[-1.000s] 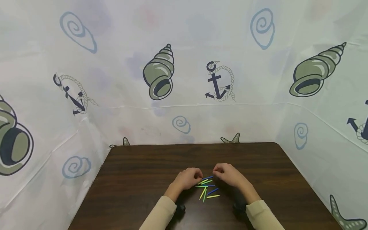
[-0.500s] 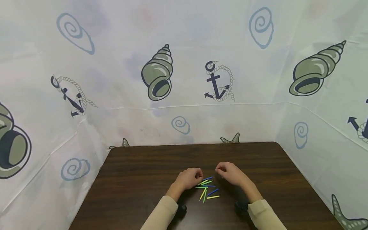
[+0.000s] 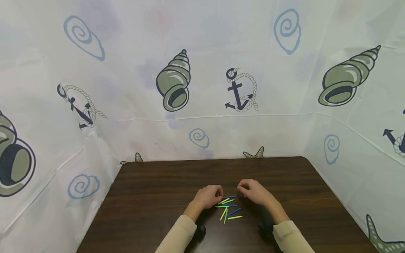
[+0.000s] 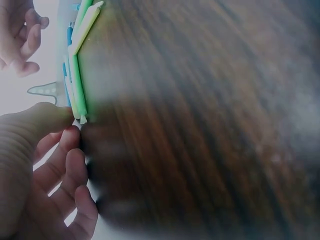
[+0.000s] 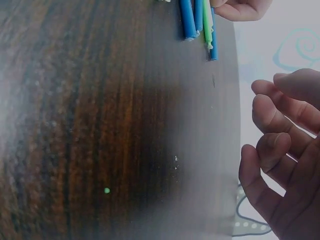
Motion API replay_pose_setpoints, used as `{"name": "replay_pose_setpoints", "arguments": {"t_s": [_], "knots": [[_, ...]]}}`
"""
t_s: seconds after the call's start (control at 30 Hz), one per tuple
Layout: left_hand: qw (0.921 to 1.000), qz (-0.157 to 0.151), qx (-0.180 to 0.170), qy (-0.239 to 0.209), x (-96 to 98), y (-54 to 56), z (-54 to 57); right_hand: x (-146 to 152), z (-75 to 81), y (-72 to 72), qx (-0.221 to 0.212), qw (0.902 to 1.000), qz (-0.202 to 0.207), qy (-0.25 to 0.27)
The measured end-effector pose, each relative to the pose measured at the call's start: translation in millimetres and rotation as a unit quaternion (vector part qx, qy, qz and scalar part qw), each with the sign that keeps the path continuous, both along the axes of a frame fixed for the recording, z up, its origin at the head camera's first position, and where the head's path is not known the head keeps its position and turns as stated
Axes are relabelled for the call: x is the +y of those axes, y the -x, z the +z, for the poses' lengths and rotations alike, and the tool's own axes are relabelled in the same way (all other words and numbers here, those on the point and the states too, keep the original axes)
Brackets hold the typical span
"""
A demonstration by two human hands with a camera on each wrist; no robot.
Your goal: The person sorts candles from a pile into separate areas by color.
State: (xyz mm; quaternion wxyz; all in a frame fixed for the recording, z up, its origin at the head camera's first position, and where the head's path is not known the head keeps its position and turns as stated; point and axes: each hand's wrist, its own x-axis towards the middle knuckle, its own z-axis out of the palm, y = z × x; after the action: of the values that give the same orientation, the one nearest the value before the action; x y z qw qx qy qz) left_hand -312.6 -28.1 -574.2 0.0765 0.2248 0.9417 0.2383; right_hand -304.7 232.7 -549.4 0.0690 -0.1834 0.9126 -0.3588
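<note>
You have your left hand [image 3: 207, 196] down at the left side of a loose pile of thin coloured sticks [image 3: 230, 205], its thumb and forefinger at the stick ends. The fingers of that grip are bent; you cannot tell from these views whether it pinches a stick or only touches one. Your right hand [image 3: 253, 191] is on the far right side of the pile, apart from it, its grip loosely curled with gaps between the fingers and nothing held.

The pile sits on the dark wood-grain worktop [image 3: 158, 203], mostly between your hands and reaching nearer you. The farthest blue stick [image 3: 229, 196] points right from your left fingertips. Closer to you, a yellow stick [image 3: 223, 214] and a green stick [image 3: 225, 216] slant side by side, with another blue stick [image 3: 235, 212] to their right. Near your right hand, its wrist view shows a green speck [image 5: 107, 190] on the wood. Behind the worktop is a white cloth [image 3: 133, 63] printed with shells and anchors.
</note>
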Motion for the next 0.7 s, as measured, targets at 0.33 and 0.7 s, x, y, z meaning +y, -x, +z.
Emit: {"name": "replay_pose_setpoints", "arguments": {"t_s": [0.33,0.7], "knots": [[0.9992,0.005,-0.017,-0.035,-11.7,0.8,-0.5,3,-0.4,-3.3,-0.001,0.9999,-0.014,-0.003],[0.9990,0.011,-0.004,-0.043,-18.7,-0.1,-4.8,-7,-2.2,-3.2,0.004,0.9999,0.004,0.009]]}}
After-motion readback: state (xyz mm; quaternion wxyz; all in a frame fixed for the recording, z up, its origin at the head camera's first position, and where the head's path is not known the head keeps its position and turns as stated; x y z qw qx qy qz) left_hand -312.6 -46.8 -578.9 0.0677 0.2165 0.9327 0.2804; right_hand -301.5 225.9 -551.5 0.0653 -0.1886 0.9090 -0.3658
